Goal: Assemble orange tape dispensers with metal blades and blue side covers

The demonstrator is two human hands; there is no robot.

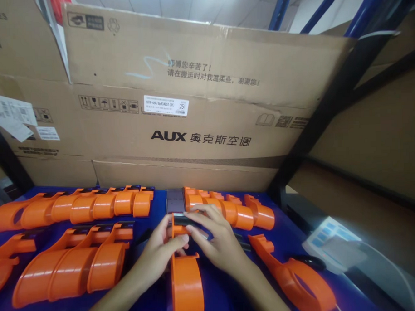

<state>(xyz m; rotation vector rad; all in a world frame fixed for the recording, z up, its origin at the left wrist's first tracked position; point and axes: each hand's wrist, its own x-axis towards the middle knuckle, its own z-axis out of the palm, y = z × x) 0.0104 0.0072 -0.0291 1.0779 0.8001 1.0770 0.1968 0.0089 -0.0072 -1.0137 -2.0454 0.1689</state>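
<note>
An orange plastic part [187,287] with a wide ring at its lower end and a narrow arm above stands between my hands at the middle of the blue surface [144,303]. My left hand [159,248] grips its upper arm, thumb across the front. At the top of that arm lies a black strip [182,219]. My right hand [213,239] has its fingers bent over this strip, with the thumb below it. Just beyond the fingertips is a dark grey flat piece [175,201] with faint lettering. Part of the strip is hidden by my fingers.
Similar orange parts with black strips [103,204] line the left side in two rows. More orange parts [243,215] stand back right, and one [307,283] lies front right. Beside it is a blurred white-and-blue object [333,242]. Cardboard [194,160] walls the back.
</note>
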